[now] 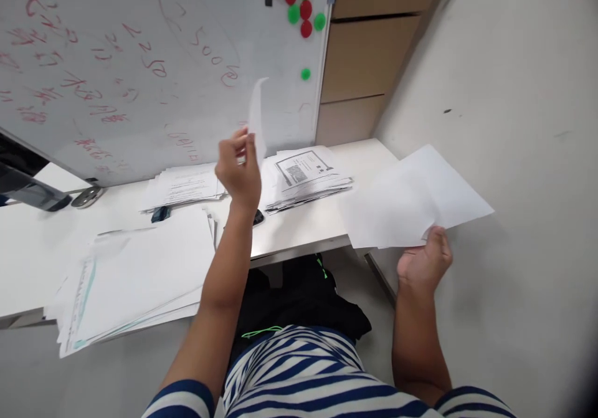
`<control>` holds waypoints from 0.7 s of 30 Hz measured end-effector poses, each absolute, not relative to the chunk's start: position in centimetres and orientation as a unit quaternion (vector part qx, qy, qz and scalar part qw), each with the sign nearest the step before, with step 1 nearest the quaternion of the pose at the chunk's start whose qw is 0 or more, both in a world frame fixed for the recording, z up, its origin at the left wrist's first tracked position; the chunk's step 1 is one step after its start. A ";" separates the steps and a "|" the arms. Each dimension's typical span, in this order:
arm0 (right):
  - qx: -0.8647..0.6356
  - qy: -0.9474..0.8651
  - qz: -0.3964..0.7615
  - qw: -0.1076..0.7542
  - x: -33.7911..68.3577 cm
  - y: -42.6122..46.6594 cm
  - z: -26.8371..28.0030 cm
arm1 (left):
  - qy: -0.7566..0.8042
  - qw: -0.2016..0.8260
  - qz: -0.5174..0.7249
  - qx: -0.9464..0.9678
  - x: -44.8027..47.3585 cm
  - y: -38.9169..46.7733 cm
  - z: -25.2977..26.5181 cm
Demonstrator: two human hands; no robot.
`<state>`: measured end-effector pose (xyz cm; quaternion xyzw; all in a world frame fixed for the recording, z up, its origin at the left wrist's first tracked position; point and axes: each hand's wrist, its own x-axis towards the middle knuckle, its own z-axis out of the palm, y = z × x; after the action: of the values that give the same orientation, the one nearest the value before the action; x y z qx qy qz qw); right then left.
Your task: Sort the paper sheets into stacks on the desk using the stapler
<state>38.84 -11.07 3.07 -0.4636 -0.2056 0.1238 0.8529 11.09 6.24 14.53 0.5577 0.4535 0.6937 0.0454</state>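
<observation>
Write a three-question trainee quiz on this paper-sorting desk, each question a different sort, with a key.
1. True or false: the left hand holds a single sheet raised above the desk.
2. Multiple choice: the right hand grips a few white sheets that are A) lying flat on the desk, B) held out past the desk's right end, C) pinned to the whiteboard.
3. Fill in: the round magnets on the whiteboard are red and ____.

Key: 1 true; 2 B; 3 green.
</observation>
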 end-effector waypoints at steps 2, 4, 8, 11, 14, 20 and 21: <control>-0.481 -0.203 0.111 0.846 39.0 -11.4 3.1 | 0.418 0.059 0.640 0.642 13.5 8.0 13.9; -0.495 -0.200 0.105 0.839 38.7 -11.7 3.1 | 0.414 0.074 0.573 0.703 15.8 9.8 11.8; -0.515 -0.184 0.114 0.829 37.9 -12.1 3.4 | 0.491 0.133 0.406 0.759 18.9 11.7 6.2; -0.516 -0.184 0.144 0.824 37.7 -12.3 3.5 | 0.495 0.195 0.379 0.757 19.7 10.2 4.0; -0.497 -0.212 0.194 0.819 38.0 -12.1 3.8 | 0.403 0.306 0.415 0.756 19.3 7.1 4.8; -0.548 -0.357 0.232 0.720 37.3 -9.8 5.4 | 0.266 0.495 0.389 0.730 16.4 1.9 9.4; -0.556 -0.376 0.234 0.704 36.7 -9.2 5.9 | 0.277 0.505 0.392 0.717 15.8 1.4 9.7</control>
<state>36.75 -9.25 5.87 -0.5555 -0.3759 0.2338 0.7039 15.82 1.41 9.69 0.7172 0.2767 0.3918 0.5054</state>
